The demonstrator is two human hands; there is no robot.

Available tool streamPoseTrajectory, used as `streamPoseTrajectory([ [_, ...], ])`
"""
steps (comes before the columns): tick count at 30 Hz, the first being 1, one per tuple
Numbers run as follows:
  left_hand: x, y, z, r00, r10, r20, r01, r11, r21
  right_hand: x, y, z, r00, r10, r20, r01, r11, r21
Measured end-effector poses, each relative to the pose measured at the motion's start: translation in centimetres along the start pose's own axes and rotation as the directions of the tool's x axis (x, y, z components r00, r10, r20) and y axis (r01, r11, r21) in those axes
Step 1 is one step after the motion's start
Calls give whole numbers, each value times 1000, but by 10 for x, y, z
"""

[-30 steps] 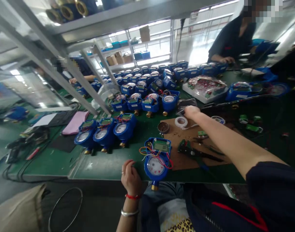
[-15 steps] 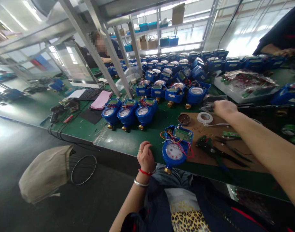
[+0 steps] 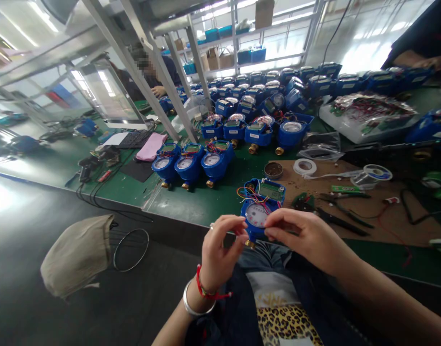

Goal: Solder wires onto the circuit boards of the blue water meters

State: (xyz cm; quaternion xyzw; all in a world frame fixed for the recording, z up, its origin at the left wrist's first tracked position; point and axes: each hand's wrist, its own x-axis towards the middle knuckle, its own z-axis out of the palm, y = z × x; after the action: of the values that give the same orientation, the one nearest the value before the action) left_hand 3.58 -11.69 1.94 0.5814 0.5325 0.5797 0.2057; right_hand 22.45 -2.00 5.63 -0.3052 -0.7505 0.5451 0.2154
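Note:
Right in front of me a blue water meter lies on the table edge. Its lid is off, with a circuit board, a small display and loose coloured wires showing, and a brass fitting points towards me. My left hand hovers at the meter's left side, fingers half bent and thumb apart, with nothing visible in it. On the other side, my right hand has its thumb and fingertips drawn together over the dial's lower right edge. Whatever it may pinch is too small to make out.
Three similar meters stand left, with many more behind. A brown board on the right carries pliers, white tape, a solder spool and a round tin. Behind lies a clear bag. Co-workers sit across.
My right hand has come back from the clear bag to the meter, uncovering the solder spool. My left hand has risen from the table edge to the meter's near side.

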Motion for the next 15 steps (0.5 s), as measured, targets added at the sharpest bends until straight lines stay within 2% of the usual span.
streamPoseTrajectory([
  [2,5,15,6,994,3,105,4,998,-61,0,-2,14,1000,-21,12,21,998,64],
  [5,9,22,13,996,-37,87,48,992,-120,0,1,22,999,-36,14,33,981,191],
  [9,10,20,13,975,-192,114,213,952,-220,4,6,16,995,-98,13,92,967,238],
  [10,11,19,12,967,-232,107,252,935,-250,7,8,12,992,-127,-22,129,974,186],
  [12,16,17,11,956,-286,58,290,912,-290,17,12,5,960,-207,-188,201,978,-49],
  [14,26,15,9,955,-295,-11,280,915,-290,32,18,1,866,-334,-373,202,914,-351],
  [15,32,13,8,958,-283,-39,261,923,-282,39,21,0,814,-399,-422,185,867,-463],
])
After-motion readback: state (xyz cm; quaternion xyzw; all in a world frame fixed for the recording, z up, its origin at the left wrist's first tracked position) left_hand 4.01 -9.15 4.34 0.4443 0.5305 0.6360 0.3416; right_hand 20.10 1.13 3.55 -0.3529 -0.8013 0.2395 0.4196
